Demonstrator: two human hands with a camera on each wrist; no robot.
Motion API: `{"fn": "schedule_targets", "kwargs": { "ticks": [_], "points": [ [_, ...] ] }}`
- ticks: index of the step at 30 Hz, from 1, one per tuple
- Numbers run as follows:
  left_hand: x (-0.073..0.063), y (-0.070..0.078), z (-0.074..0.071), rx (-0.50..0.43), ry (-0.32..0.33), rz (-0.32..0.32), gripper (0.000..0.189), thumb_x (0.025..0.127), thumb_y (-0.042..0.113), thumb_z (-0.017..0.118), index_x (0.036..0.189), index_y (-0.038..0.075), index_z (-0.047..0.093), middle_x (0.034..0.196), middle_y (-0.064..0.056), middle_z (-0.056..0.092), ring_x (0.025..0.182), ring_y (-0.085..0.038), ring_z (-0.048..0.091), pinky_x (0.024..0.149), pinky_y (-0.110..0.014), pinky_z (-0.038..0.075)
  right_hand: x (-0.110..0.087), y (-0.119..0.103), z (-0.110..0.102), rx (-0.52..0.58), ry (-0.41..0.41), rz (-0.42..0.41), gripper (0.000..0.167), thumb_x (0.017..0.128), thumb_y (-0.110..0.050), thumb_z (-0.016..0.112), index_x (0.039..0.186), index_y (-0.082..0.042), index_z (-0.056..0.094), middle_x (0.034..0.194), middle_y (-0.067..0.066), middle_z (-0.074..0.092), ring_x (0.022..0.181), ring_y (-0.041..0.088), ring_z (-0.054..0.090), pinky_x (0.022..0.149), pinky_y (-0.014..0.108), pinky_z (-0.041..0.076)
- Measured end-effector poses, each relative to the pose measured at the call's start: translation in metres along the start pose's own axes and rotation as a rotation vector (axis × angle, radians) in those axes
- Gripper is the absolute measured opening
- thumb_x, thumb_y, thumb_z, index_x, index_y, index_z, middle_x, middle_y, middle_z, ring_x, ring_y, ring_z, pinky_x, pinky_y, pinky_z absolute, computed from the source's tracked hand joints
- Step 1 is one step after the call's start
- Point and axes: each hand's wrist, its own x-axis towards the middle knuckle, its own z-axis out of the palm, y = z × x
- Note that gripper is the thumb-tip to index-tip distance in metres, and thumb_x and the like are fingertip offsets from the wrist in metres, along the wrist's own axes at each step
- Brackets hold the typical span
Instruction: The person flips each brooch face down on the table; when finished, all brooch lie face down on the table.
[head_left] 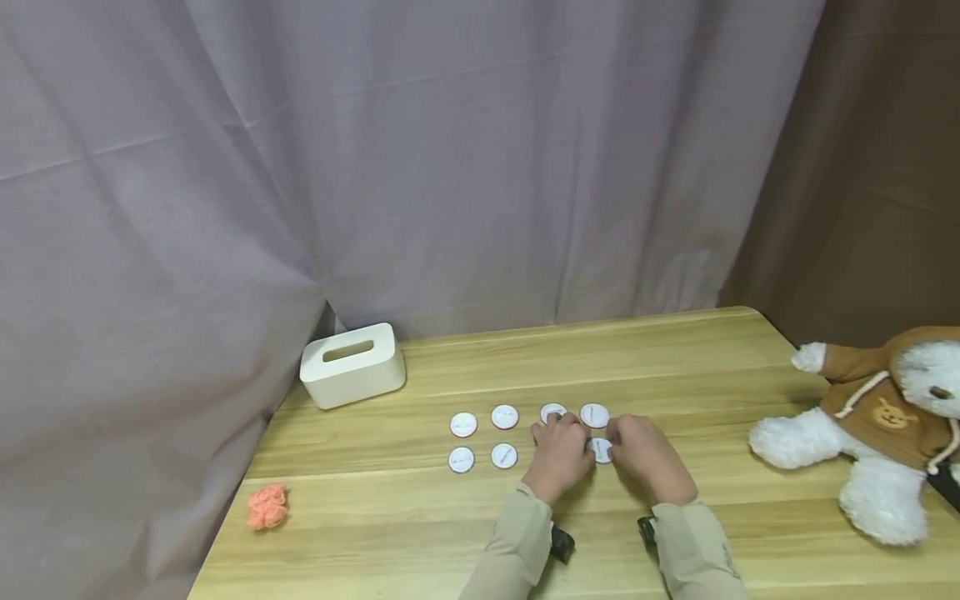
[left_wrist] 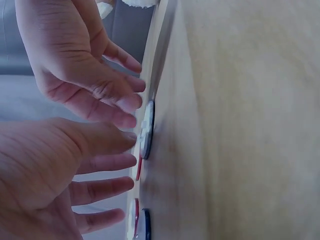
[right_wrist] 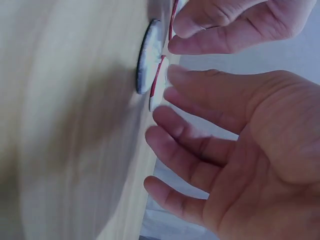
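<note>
Small round white discs with coloured rims and a dark mark across the middle lie on the wooden table in two rows. My left hand (head_left: 561,454) is over the right part of the rows, its fingers at the far-row disc (head_left: 553,411). Just right of a near-row disc (head_left: 601,451) is my right hand (head_left: 648,454), fingertips at its edge. In the left wrist view a dark-rimmed disc (left_wrist: 147,130) shows beside the fingertips of both hands. The fingers of the right hand (right_wrist: 250,135) are spread and loosely bent in the right wrist view. Neither hand grips a disc.
More discs, such as the far-row disc (head_left: 505,417), lie left of the hands. A white tissue box (head_left: 356,367) stands at the back left. An orange crocheted piece (head_left: 267,506) lies near the left edge. A plush toy (head_left: 873,425) sits at the right.
</note>
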Motion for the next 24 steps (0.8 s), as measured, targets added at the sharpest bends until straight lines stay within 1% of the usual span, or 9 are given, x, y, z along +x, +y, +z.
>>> {"fn": "schedule_targets", "kwargs": {
  "ticks": [2,5,7,9,12,14,16,19,24],
  "points": [
    [0.001,-0.001,-0.001,-0.007,-0.012,-0.019,0.015,0.083,0.025,0.075,0.072,0.02,0.067,0.1,0.004,0.068,0.096,-0.02,0.056,0.074,-0.042,0.04,0.002,-0.001,-0.003,-0.001,0.012,-0.002,0.003,0.081,0.002,0.068,0.083,-0.001,0.067,0.077,0.007,0.06,0.074,0.025,0.056,0.069,0.046,0.049],
    [0.003,-0.003,-0.004,-0.029,-0.02,-0.042,0.015,0.086,0.025,0.072,0.072,0.02,0.068,0.107,0.003,0.068,0.102,-0.021,0.056,0.08,-0.046,0.041,0.006,-0.005,-0.006,-0.016,0.034,-0.005,0.014,0.083,-0.003,0.07,0.095,0.004,0.071,0.087,0.012,0.061,0.084,0.033,0.058,0.075,0.053,0.049],
    [0.003,-0.005,-0.007,-0.038,-0.019,-0.059,0.009,0.088,0.025,0.07,0.081,0.02,0.072,0.114,0.002,0.068,0.108,-0.023,0.056,0.084,-0.049,0.042,0.009,-0.009,-0.007,-0.016,0.042,0.004,0.018,0.084,-0.006,0.071,0.099,0.005,0.071,0.09,0.015,0.062,0.088,0.038,0.058,0.076,0.056,0.049],
    [0.002,-0.009,-0.01,-0.059,-0.026,-0.076,0.009,0.09,0.025,0.068,0.092,0.019,0.075,0.118,0.0,0.067,0.113,-0.025,0.056,0.089,-0.053,0.042,0.012,-0.013,-0.006,-0.028,0.054,0.004,0.021,0.085,-0.009,0.073,0.1,0.005,0.071,0.093,0.017,0.064,0.091,0.041,0.059,0.077,0.059,0.049],
    [-0.001,-0.015,-0.013,-0.079,-0.033,-0.105,0.022,0.092,0.025,0.067,0.11,0.016,0.075,0.122,-0.002,0.065,0.117,-0.026,0.055,0.091,-0.055,0.043,0.018,-0.018,-0.003,-0.052,0.069,-0.018,0.016,0.086,-0.011,0.073,0.096,0.001,0.071,0.094,0.016,0.066,0.092,0.042,0.062,0.074,0.061,0.048],
    [-0.004,-0.02,-0.014,-0.102,-0.036,-0.117,0.025,0.093,0.025,0.067,0.116,0.015,0.074,0.124,-0.004,0.065,0.118,-0.028,0.054,0.091,-0.057,0.043,0.021,-0.021,0.001,-0.062,0.064,-0.029,0.011,0.087,-0.011,0.071,0.088,-0.001,0.067,0.088,0.014,0.065,0.087,0.039,0.062,0.072,0.06,0.046],
    [-0.006,-0.024,-0.015,-0.127,-0.033,-0.129,0.028,0.093,0.025,0.068,0.118,0.014,0.072,0.125,-0.005,0.064,0.119,-0.028,0.053,0.092,-0.058,0.042,0.024,-0.024,0.004,-0.064,0.063,-0.039,0.012,0.087,-0.011,0.071,0.09,0.0,0.068,0.089,0.014,0.067,0.089,0.039,0.064,0.073,0.06,0.045],
    [-0.01,-0.031,-0.015,-0.159,-0.021,-0.142,0.029,0.093,0.026,0.069,0.118,0.012,0.071,0.128,-0.007,0.063,0.121,-0.03,0.052,0.094,-0.061,0.04,0.026,-0.028,0.008,-0.046,0.057,-0.035,0.015,0.088,-0.012,0.071,0.095,0.001,0.069,0.097,0.017,0.07,0.097,0.041,0.064,0.078,0.062,0.043],
    [-0.018,-0.045,-0.01,-0.184,0.015,-0.156,0.033,0.092,0.027,0.068,0.12,0.01,0.07,0.131,-0.01,0.062,0.124,-0.035,0.051,0.094,-0.063,0.04,0.025,-0.032,0.013,-0.034,0.052,-0.023,0.026,0.087,-0.014,0.073,0.107,0.003,0.07,0.116,0.024,0.068,0.112,0.046,0.059,0.085,0.067,0.04]
  ]
}}
